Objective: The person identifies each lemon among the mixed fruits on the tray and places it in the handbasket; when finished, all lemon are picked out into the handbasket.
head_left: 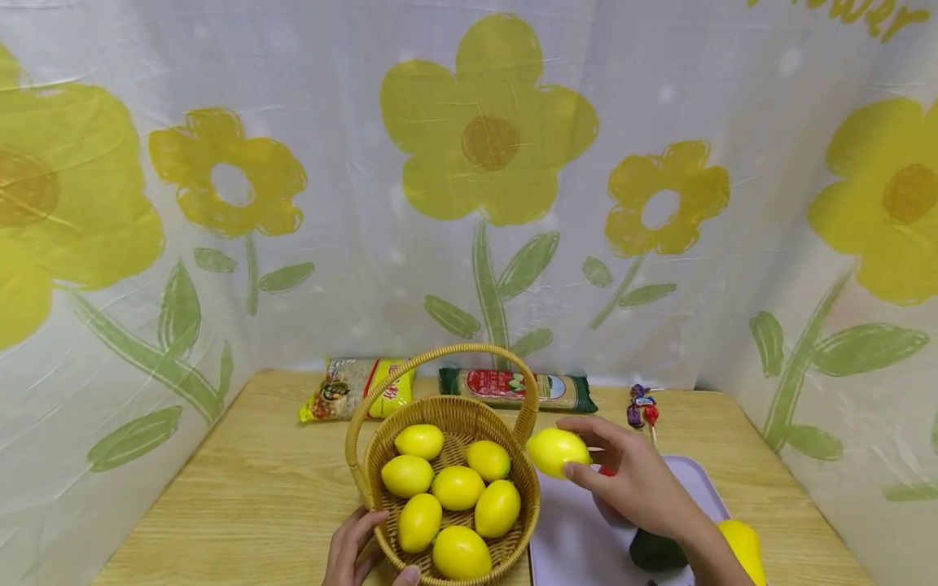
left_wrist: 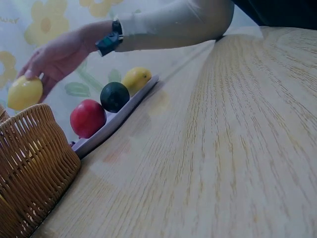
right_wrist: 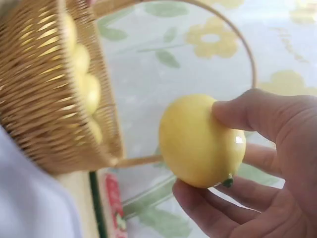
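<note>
In the head view, a wicker basket with a tall arched handle holds several yellow lemons. My left hand holds the basket's near left side, fingertips at the rim; its lower part is cut off by the frame edge. Between thumb and fingers, my right hand pinches another lemon just outside the basket's right rim, above the tray. The right wrist view shows this held lemon closely, with a small green tip and the thumb on its upper side.
Right of the basket lies a pale purple tray bearing a red round fruit, a dark green one and a yellow one. Behind stand a yellow food packet, a green-ended noodle packet and wrapped lollipops.
</note>
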Demonstrator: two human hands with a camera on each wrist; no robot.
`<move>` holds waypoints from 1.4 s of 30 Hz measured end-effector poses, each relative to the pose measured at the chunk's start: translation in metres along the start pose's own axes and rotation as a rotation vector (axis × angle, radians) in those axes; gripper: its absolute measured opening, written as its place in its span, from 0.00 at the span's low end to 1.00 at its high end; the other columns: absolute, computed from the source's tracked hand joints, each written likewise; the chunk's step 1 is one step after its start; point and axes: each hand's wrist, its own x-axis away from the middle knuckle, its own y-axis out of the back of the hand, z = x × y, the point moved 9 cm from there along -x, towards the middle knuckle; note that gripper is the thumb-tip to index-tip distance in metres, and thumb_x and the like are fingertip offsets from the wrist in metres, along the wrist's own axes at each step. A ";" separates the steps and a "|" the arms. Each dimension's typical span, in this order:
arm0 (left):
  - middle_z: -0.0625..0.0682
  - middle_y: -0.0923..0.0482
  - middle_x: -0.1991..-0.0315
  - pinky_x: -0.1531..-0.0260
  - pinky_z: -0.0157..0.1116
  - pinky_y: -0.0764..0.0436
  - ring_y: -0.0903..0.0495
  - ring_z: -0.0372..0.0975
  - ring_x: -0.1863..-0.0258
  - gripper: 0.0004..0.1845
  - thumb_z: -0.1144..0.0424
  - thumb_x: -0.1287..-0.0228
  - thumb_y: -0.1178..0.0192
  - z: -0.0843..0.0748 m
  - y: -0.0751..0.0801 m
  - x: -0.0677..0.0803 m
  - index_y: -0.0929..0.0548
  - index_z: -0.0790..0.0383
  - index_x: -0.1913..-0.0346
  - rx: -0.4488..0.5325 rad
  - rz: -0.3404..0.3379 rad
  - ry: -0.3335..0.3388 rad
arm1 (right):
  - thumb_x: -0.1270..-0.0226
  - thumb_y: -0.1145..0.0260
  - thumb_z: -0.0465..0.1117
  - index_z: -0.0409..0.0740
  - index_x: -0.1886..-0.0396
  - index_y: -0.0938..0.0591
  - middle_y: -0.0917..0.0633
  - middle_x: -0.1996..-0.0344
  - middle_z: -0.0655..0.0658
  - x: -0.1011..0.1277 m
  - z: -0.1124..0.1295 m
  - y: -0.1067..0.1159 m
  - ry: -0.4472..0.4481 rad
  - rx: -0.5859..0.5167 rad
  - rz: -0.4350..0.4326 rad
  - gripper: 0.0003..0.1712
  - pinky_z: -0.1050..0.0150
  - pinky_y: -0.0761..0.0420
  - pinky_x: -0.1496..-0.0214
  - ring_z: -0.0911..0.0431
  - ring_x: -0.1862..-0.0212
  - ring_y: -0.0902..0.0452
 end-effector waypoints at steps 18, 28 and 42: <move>0.60 0.32 0.28 0.45 0.46 0.08 0.22 0.62 0.31 0.35 0.63 0.43 0.15 0.002 0.001 0.010 0.19 0.53 0.33 0.001 0.030 0.049 | 0.24 0.23 0.47 0.56 0.34 0.14 0.11 0.39 0.53 -0.010 0.023 -0.039 0.073 0.015 0.259 0.22 0.63 0.09 0.38 0.57 0.41 0.13; 0.54 0.29 0.26 0.42 0.40 0.09 0.22 0.51 0.29 0.34 0.64 0.40 0.17 -0.004 -0.003 0.002 0.19 0.53 0.31 0.022 0.029 0.039 | 0.26 0.23 0.52 0.56 0.38 0.13 0.10 0.46 0.57 -0.022 0.013 -0.079 0.034 0.155 0.297 0.20 0.62 0.09 0.43 0.61 0.47 0.14; 0.53 0.32 0.24 0.40 0.29 0.13 0.23 0.50 0.28 0.33 0.63 0.37 0.19 -0.001 0.001 0.002 0.20 0.50 0.30 0.028 0.019 0.044 | 0.32 0.18 0.44 0.42 0.37 0.13 0.09 0.42 0.44 -0.039 0.040 -0.141 0.227 0.486 0.177 0.26 0.51 0.10 0.35 0.51 0.39 0.13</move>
